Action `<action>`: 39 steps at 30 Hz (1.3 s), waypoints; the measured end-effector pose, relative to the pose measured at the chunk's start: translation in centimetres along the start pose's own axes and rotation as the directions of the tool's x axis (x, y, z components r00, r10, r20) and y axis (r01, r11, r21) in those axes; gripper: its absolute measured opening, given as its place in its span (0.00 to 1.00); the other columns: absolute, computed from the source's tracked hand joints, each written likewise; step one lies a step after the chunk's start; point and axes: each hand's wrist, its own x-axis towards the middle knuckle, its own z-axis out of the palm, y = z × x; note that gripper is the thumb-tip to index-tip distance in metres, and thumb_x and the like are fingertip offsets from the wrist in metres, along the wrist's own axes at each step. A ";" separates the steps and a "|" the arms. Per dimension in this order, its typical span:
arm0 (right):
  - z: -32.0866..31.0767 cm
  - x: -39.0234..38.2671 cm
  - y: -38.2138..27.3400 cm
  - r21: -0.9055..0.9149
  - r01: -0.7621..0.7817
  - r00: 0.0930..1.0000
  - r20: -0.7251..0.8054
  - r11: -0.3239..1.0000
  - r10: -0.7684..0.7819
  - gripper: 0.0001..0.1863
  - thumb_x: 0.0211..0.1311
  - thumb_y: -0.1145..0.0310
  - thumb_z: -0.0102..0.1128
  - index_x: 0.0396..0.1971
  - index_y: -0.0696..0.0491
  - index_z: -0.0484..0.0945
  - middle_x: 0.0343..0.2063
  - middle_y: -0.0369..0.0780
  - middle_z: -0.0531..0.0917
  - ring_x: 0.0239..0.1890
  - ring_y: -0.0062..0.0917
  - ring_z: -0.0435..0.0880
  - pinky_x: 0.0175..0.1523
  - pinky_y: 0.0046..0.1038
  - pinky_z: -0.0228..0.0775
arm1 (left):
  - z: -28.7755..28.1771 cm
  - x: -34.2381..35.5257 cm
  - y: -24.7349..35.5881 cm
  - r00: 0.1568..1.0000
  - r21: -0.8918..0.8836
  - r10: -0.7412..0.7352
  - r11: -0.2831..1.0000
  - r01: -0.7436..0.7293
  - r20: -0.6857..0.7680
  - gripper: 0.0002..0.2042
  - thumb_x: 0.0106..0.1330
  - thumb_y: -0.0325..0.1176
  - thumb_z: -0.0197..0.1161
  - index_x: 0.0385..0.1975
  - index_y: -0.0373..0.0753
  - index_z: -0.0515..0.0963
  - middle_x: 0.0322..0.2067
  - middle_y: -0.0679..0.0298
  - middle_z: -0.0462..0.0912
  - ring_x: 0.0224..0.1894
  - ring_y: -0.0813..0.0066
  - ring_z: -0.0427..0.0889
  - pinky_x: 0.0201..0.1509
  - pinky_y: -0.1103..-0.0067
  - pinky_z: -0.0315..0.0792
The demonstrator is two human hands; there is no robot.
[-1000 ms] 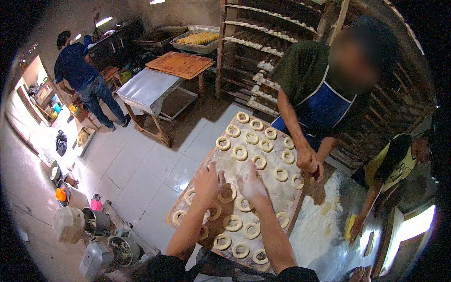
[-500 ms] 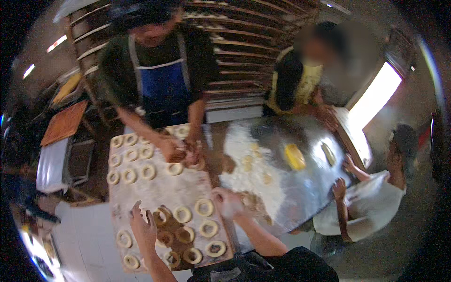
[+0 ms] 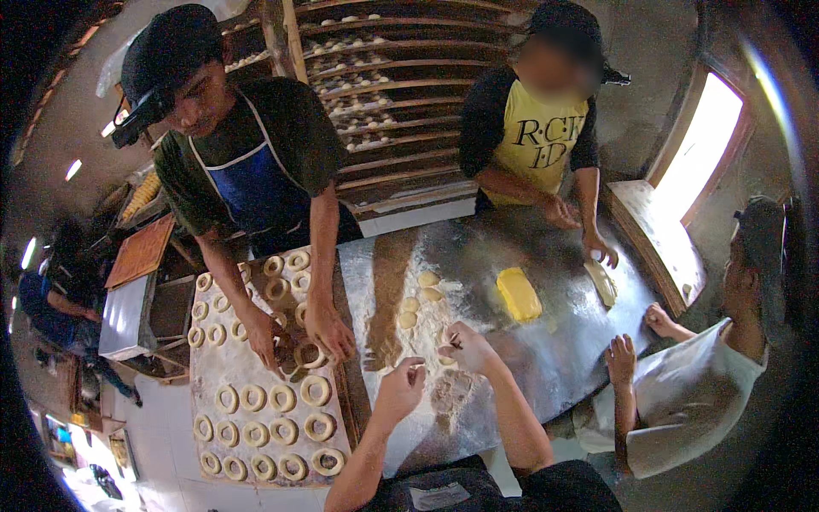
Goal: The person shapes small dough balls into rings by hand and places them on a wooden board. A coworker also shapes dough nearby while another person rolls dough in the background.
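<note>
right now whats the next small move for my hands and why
Probably reach the right hand forward to the loose dough balls on the floured metal table. Both it and the left hand hover over the flour and seem to hold nothing, though the fingers are too small to be sure. The wooden board beside them already carries rows of dough rings.

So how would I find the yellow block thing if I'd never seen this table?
Find the shiny metal table dusted with flour. Past the person's right hand, toward the worker in the yellow shirt, lies the yellow block. It is the only bright yellow, brick-shaped thing there; the dough balls beside it are small, pale and round.
</note>
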 end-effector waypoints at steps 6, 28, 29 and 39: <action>-2.8 -3.6 -2.4 0.608 0.050 0.978 0.133 0.792 -0.164 0.26 0.60 0.78 0.64 0.54 0.52 0.60 0.34 0.43 0.82 0.36 0.23 0.80 0.39 0.28 0.75 | 2.5 0.4 3.2 1.000 -0.129 -0.015 0.991 0.014 -0.014 0.16 0.71 0.41 0.60 0.43 0.31 0.80 0.34 0.55 0.87 0.35 0.70 0.88 0.41 0.77 0.79; 6.1 -1.2 -10.8 0.844 -0.084 0.987 0.145 0.530 -0.075 0.32 0.63 0.48 0.57 0.63 0.47 0.62 0.32 0.40 0.81 0.38 0.28 0.82 0.37 0.28 0.75 | -3.1 -4.3 0.7 0.927 -0.700 0.126 0.621 -0.352 -0.354 0.20 0.64 0.24 0.53 0.56 0.35 0.63 0.38 0.58 0.76 0.42 0.72 0.78 0.46 0.74 0.72; 7.2 -1.2 -12.0 0.840 0.000 0.959 0.154 0.543 -0.239 0.37 0.62 0.46 0.58 0.66 0.46 0.58 0.32 0.39 0.81 0.37 0.27 0.81 0.37 0.27 0.74 | -4.2 -4.7 0.1 0.923 -0.497 0.097 0.819 -0.286 -0.371 0.20 0.65 0.27 0.54 0.56 0.35 0.63 0.37 0.56 0.76 0.41 0.69 0.78 0.45 0.72 0.73; 19.3 -0.5 -24.8 0.939 -0.342 0.829 0.319 0.036 -0.458 0.47 0.67 0.38 0.51 0.73 0.53 0.45 0.50 0.41 0.75 0.47 0.29 0.80 0.50 0.31 0.77 | -17.7 -9.7 -5.2 0.765 -0.133 -0.101 0.991 0.019 -0.636 0.12 0.76 0.39 0.45 0.48 0.37 0.66 0.23 0.49 0.80 0.26 0.43 0.82 0.29 0.58 0.74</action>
